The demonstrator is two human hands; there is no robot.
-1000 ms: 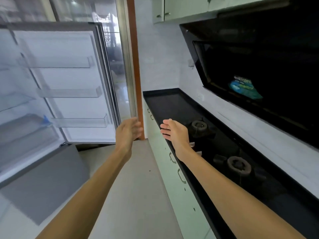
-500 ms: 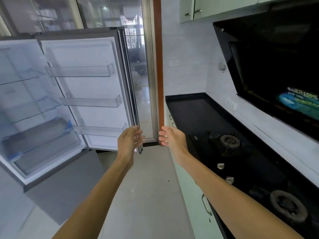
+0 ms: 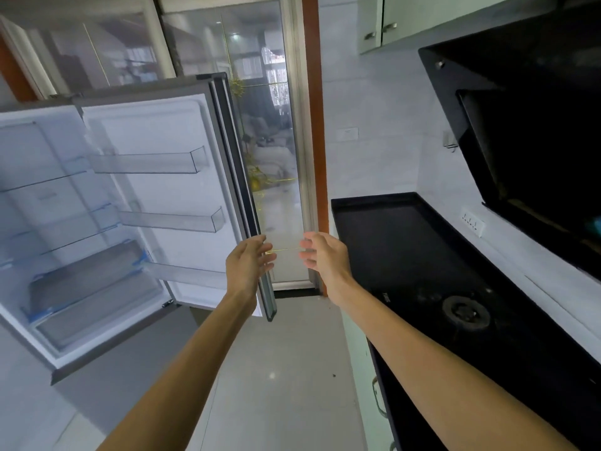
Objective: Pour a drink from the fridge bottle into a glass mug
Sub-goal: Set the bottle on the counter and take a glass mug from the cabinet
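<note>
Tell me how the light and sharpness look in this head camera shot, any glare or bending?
Head view: the fridge is washed out pale inside; the hood and counter sink to near black; the glass door carries reflections; the wide lens tilts and bows the fridge door.

Pale grey floor tiles (image 3: 276, 385) run ahead to a tall glass door (image 3: 276, 157) in a rust-brown frame (image 3: 317, 125) — daylight coming through it. On the right, a black countertop (image 3: 390, 239) with a gas burner (image 3: 465, 312), a black hood (image 3: 536, 141) slanting above, a white wall (image 3: 374, 157) behind — a socket (image 3: 473, 222) just above the counter, pale cabinets (image 3: 422, 14) overhead.
</note>
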